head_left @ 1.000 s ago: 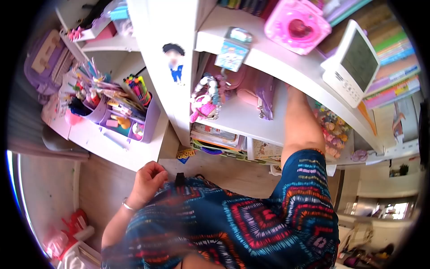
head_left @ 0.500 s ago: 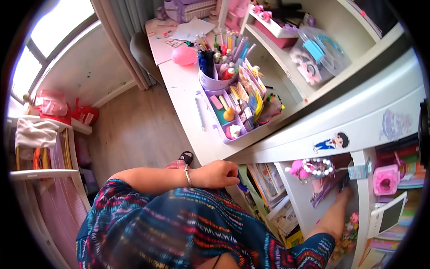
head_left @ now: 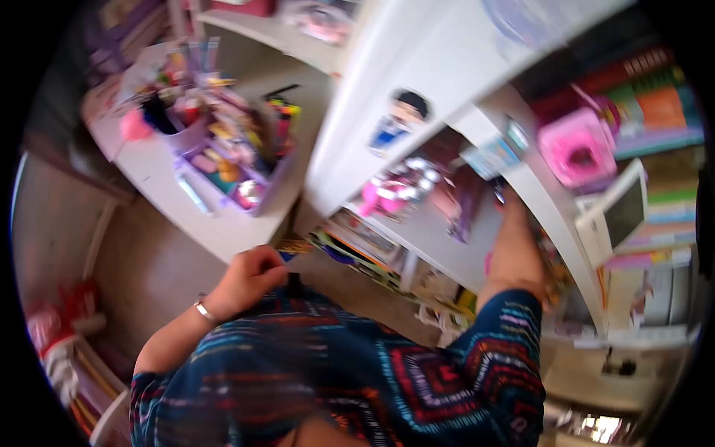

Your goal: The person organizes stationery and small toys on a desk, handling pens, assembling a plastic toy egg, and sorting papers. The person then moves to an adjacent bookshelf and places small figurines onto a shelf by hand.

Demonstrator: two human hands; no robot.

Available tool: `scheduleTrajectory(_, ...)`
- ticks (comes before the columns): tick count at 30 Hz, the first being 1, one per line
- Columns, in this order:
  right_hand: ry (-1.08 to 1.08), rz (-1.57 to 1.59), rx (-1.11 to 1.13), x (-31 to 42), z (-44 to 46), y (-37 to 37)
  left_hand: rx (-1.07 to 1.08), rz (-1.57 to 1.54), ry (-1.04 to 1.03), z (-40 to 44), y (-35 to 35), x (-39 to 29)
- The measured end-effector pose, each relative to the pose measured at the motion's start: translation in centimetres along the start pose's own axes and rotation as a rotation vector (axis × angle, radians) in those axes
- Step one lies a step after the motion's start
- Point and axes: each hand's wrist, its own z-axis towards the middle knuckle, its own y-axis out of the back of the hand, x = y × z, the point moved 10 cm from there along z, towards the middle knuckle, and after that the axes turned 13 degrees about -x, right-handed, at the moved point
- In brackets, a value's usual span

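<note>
My left hand [head_left: 253, 279] hangs in front of my body near the desk's front corner, a silver bracelet on its wrist. Its fingers are curled in, and nothing shows in them. My right arm reaches deep into a white shelf compartment [head_left: 477, 257]. At its far end, my right hand [head_left: 508, 200] is small, blurred and partly hidden, beside something dark, so its fingers cannot be made out. Left of that arm, a purple strap-like item [head_left: 463, 216] hangs in the compartment. Nearer the opening hang a white beaded string [head_left: 421, 179] and a pink charm [head_left: 381, 195].
On the white desk [head_left: 160, 190] stands a lilac organizer [head_left: 257, 201] full of pens and stationery. A pink case [head_left: 577, 147] and a white-framed screen [head_left: 618, 212] are on the right shelves. Books and magazines [head_left: 365, 242] fill the lower shelf. The view is blurred.
My view has swung right, so the desk now appears further left and the shelves fill more of the frame. My left hand appears further left, fingers still curled; my right arm stays inside the compartment.
</note>
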Motion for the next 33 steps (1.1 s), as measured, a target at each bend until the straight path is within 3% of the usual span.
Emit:
scheduleTrajectory(12,-0.106,-0.041,0.048,-2.7,-2.2,2.9,0.102,0.048,-0.040,0.2,-2.6,-0.2)
scheduleTrajectory(16,-0.020,-0.071,-0.006,-1.6,-3.2,3.8,0.117,0.061,-0.039,-0.1,-2.9,-0.5)
scheduleTrajectory(19,0.170,-0.137,-0.138,1.2,-4.9,5.1,0.132,0.089,-0.063,-0.3,-3.1,-0.8)
scheduleTrajectory(20,0.218,-0.134,-0.127,2.2,-5.7,5.2,0.131,0.097,-0.064,-0.4,-3.1,-0.8)
scheduleTrajectory(21,0.176,-0.112,0.061,3.1,-6.7,4.4,0.120,0.107,-0.062,-0.6,-2.9,-0.8)
scheduleTrajectory(23,0.328,-0.082,-0.128,1.5,-6.9,2.9,0.091,0.146,-0.027,-0.9,-2.7,-0.9)
scheduleTrajectory(25,0.552,-0.037,-0.438,-0.7,-6.6,0.6,0.046,0.120,-0.245,-1.2,-2.7,-1.9)
scheduleTrajectory(26,0.412,-0.034,-0.341,-0.5,-6.2,1.1,0.039,0.173,-0.208,-1.7,-2.4,-2.1)
scheduleTrajectory(29,0.439,-0.141,-0.383,-3.4,-5.1,-1.3,0.008,0.177,-0.303,-2.5,-1.9,-1.8)
scheduleTrajectory(33,0.258,0.064,-0.145,-0.9,-6.6,1.5,0.038,0.204,-0.213,-3.0,-0.9,-0.7)
